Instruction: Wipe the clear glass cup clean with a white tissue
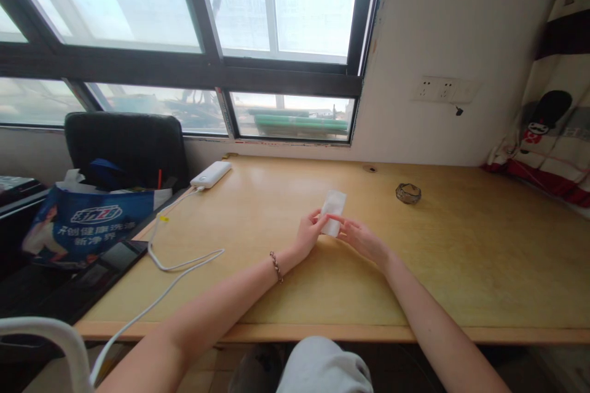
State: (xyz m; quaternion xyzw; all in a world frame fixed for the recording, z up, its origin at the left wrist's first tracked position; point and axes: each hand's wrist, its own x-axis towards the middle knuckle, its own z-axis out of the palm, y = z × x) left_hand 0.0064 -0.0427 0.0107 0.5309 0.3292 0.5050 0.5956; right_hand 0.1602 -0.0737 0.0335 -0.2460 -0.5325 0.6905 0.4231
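Observation:
Over the middle of the wooden table, a small flat white packet (335, 204) is held between my two hands, its upper end sticking out above the fingers. I cannot make out whether it is paper or a thin pouch. My left hand (310, 234) grips its left side, thumb lying across the front. From the right, my right hand (362, 238) holds the lower right edge, with the index finger reaching over to the left thumb. A dark beaded bracelet (276, 266) circles my left wrist.
A woven ring-shaped bracelet (408, 193) lies at the table's back right. A white power bank (211, 175) rests at the back left edge, its white cable (184, 267) looping over the table. Left stand a blue bag (92, 221) and a black chair (126, 141). A curtain (548, 116) hangs right.

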